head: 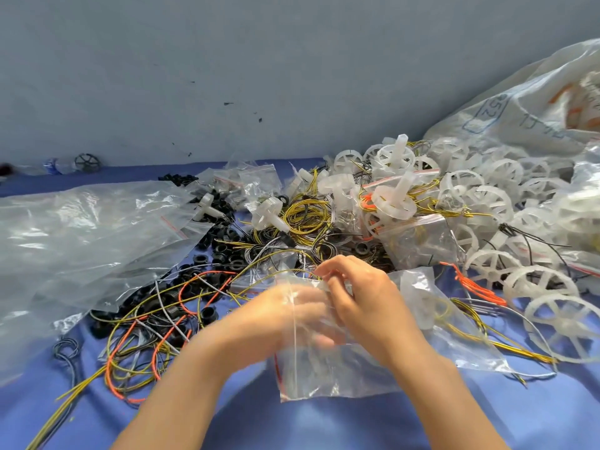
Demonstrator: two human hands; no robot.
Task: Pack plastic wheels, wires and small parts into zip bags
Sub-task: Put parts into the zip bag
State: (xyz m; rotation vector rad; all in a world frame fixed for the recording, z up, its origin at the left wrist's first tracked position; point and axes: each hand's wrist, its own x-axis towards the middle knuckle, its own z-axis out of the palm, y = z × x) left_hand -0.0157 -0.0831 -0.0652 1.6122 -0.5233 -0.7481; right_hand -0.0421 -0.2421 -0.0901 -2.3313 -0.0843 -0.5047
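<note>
1. Head view, hands. The right hand (360, 297) has its fingers curled and pinches the upper edge of a zip bag (324, 368). The left hand (292, 313) is blurred and lies behind or inside the same bag; whether its fingers grip cannot be told.
2. Head view, zip bag. It is held low and centre, just above the blue cloth (324, 427), with its red seal strip running down its left edge. Its contents cannot be made out.
3. Head view, done. A packed bag (454, 329) with a wheel and yellow wire inside lies just beside the right wrist. Another filled bag (415, 235) lies among the stock beyond.
4. Head view, left to pack.
   - Wheels (487, 190): a large white heap at right, spilling from a sack (535, 102).
   - Wires (305, 216): yellow, orange and grey coils tangled across the centre and left.
   - Black rings (224, 248): scattered under the wires.
   - Empty bags (256, 180): a few at the back.
5. Head view, other. A big clear sheet (81, 238) lies at left.
6. Judgement: early stage; most stock is loose, and the bag in hand appears to be in filling or sealing.
</note>
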